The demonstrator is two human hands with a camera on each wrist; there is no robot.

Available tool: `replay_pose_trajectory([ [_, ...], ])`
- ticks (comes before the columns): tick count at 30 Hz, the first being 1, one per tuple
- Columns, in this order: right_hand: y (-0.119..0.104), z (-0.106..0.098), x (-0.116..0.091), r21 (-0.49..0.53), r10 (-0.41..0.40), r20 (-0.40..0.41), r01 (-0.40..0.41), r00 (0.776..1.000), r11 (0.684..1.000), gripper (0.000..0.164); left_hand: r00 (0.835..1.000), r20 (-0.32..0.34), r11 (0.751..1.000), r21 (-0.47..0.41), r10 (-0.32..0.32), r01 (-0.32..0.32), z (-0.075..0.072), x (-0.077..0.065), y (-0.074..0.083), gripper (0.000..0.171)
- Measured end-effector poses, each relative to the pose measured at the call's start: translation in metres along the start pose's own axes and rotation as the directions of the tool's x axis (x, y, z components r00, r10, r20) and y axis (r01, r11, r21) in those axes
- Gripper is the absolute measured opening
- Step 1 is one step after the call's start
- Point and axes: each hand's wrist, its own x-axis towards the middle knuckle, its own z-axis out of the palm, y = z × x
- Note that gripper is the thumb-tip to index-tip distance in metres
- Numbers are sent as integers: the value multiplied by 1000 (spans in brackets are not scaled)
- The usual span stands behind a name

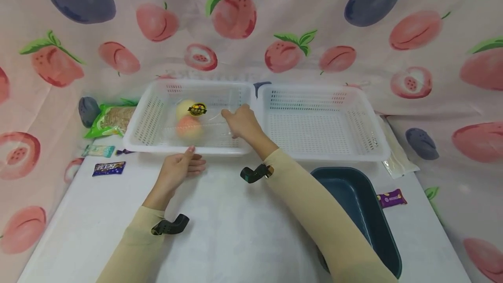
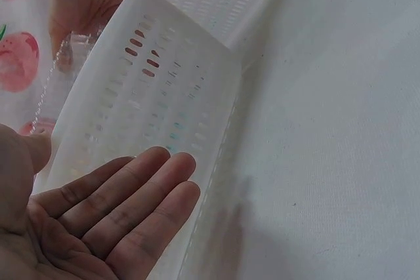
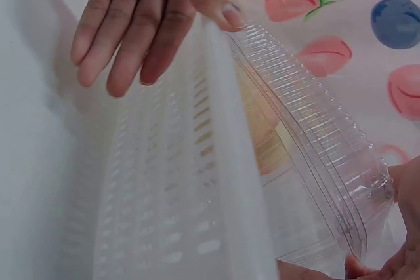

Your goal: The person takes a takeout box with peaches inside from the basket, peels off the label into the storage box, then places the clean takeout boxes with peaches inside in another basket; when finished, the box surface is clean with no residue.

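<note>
A clear plastic box (image 3: 308, 116) with a black-and-yellow label and two round peach-coloured fruits (image 1: 190, 128) sits inside the left white basket (image 1: 157, 148). My right hand (image 1: 242, 122) reaches over the basket and grips the box by its right end, which the right wrist view shows close up. At the basket's front wall is my left hand (image 1: 178, 170), its four fingers straight alongside the outside. Its thumb is raised to the rim, by the box's near left corner; whether it touches the box I cannot tell.
A second white basket (image 1: 384, 154) stands to the right, with a dark blue tray (image 1: 355, 178) in front of it. Green-packaged food (image 1: 114, 120) and small wrapped snacks (image 1: 108, 168) lie at left. On the right are a purple-wrapped snack (image 1: 392, 198) and a pale packet (image 1: 398, 160).
</note>
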Motion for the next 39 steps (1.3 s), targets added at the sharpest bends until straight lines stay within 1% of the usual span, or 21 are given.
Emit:
replay_pose_trajectory([
  [10,6,-23,-11,60,-17,-17,18,1000,998,71,1000,16,1000,-5,3,-3,-1,-3,-1,69],
  [14,9,-33,-19,90,-47,-34,50,998,995,62,1000,17,1000,-1,8,-8,-2,-3,-1,73],
  [17,9,-41,-27,117,-68,-40,72,997,991,53,1000,16,1000,1,10,-10,-2,-4,0,75],
  [21,10,-51,-41,159,-83,-45,89,996,983,46,1000,16,1000,10,19,-19,-3,-3,0,75],
  [26,15,-61,-59,162,-99,-65,109,993,981,41,1000,11,1000,20,23,-23,-4,-3,-2,74],
  [28,19,-65,-67,150,-101,-73,111,992,983,39,999,12,999,15,30,-31,-3,-3,-3,71],
  [31,27,-70,-78,157,-95,-76,106,993,982,39,999,10,999,13,50,-50,-1,-2,-4,59],
  [35,40,-77,-90,149,-86,-77,97,993,984,38,994,9,994,16,110,-110,1,-1,-5,43],
  [37,46,-79,-95,134,-89,-81,99,993,986,37,991,5,991,19,135,-136,1,-1,-4,39],
  [39,52,-82,-100,136,-94,-80,104,992,985,36,990,1,990,23,141,-141,2,-1,-3,40],
])
